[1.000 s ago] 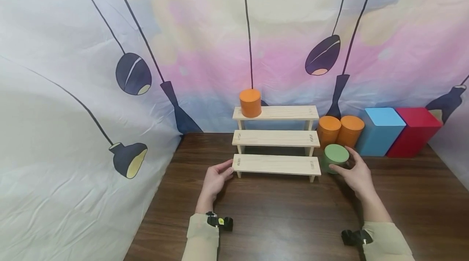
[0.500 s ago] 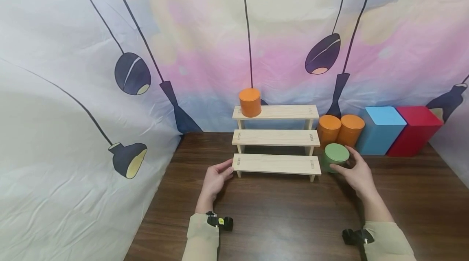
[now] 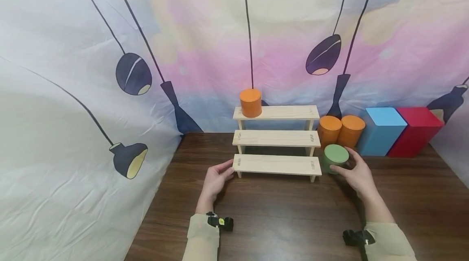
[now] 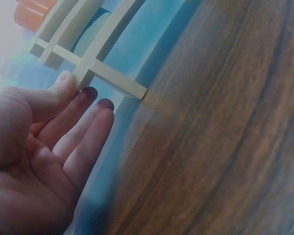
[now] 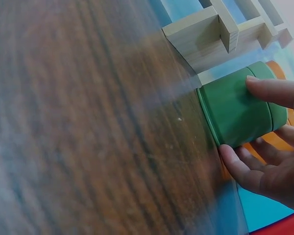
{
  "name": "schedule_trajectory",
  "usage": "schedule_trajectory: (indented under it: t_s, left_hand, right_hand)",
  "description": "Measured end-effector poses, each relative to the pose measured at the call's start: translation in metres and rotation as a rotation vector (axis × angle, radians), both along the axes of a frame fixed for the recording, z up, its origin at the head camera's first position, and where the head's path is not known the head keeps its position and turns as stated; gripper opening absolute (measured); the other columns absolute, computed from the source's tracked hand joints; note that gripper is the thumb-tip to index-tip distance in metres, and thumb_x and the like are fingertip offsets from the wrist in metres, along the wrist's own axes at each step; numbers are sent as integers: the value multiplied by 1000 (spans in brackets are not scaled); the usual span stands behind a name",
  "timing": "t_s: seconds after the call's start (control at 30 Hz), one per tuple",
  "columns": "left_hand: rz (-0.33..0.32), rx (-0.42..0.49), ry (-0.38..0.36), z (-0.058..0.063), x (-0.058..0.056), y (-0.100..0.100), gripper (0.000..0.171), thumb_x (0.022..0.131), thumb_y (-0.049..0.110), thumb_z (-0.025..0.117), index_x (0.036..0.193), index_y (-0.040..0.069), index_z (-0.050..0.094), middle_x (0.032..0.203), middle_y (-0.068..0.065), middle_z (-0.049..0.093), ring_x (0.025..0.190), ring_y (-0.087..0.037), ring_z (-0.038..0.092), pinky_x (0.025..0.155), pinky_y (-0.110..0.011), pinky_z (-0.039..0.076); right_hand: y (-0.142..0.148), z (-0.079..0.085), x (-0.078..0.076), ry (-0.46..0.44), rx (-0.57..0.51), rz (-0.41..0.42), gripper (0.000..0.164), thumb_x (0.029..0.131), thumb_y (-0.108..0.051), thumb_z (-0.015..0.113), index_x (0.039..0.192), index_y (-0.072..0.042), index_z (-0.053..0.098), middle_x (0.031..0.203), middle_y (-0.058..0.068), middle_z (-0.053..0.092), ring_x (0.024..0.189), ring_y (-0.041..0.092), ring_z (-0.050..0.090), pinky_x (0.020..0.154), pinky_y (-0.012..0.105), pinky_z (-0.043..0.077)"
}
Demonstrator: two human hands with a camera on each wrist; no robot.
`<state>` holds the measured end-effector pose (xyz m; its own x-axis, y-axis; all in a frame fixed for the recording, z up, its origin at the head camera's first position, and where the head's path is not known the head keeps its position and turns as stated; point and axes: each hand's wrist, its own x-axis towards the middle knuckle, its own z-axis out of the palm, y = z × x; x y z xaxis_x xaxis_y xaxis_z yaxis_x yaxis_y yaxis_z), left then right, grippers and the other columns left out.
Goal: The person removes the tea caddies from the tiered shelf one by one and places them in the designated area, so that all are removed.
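A three-tier wooden step shelf [image 3: 277, 164] stands on the table. My left hand [image 3: 215, 179] pinches the left end of its lowest board between thumb and fingertips; the left wrist view shows the thumb [image 4: 63, 83] on the board's corner. To the shelf's right, a round green lidded tin [image 3: 335, 158] stands upright on the tabletop. My right hand [image 3: 357, 172] holds this tin from the right, thumb [image 5: 269, 90] on one side and fingers round the other. On the top board's left end sits an orange tin [image 3: 250, 103].
Two more orange tins [image 3: 329, 130] stand side by side behind the green one. Further right are a tall blue box [image 3: 382, 132] and a red box [image 3: 415, 132]. A printed cloth backdrop [image 3: 205, 49] hangs behind and left of the dark wood table [image 3: 286, 212].
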<state>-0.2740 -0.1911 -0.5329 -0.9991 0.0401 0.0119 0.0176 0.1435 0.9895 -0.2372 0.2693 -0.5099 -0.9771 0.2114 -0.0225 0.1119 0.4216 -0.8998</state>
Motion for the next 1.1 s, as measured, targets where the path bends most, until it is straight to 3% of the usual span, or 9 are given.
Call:
schedule_trajectory:
  t_s: [0.3,0.67,0.73,0.9,1.0,1.1]
  left_hand:
    - [-3,-9,-1,0,2,0,35,104,6,70,139,3,71,144,-19,66,125,-31,69,97,-37,61]
    - [4,-8,3,2,1,1,35,103,5,70,138,3,71,144,-18,66,125,-31,69,95,-35,62]
    - [5,-7,3,2,1,1,35,103,5,71,138,2,71,143,-18,66,125,-30,69,95,-35,62]
    - [-2,-4,19,2,1,2,34,104,4,70,138,0,71,144,-20,66,125,-32,68,96,-36,62]
    - [-5,-4,20,2,1,2,34,104,5,69,138,0,70,144,-20,65,125,-32,68,96,-36,62]
    - [-5,-5,12,2,1,1,35,104,5,69,138,1,71,144,-19,65,125,-31,69,96,-35,62]
  right_hand:
    - [4,7,4,-22,-24,22,106,95,-19,84,171,-4,11,167,38,25,147,60,34,114,70,41]
    - [5,29,13,47,-9,-6,100,100,-35,78,172,-7,14,167,36,27,148,59,30,112,78,37]
    - [1,34,14,83,5,-35,96,101,-36,77,172,-9,18,168,33,28,147,57,33,111,75,41]
    - [-14,51,17,228,49,-171,84,100,-33,77,169,-16,33,168,18,38,147,43,40,112,51,48]
    - [-29,60,18,317,13,-246,76,98,-27,79,165,-19,43,165,11,44,146,38,44,117,48,46]
    - [-49,67,14,417,-42,-263,68,98,-20,79,160,-16,51,159,10,49,141,38,50,119,45,46]
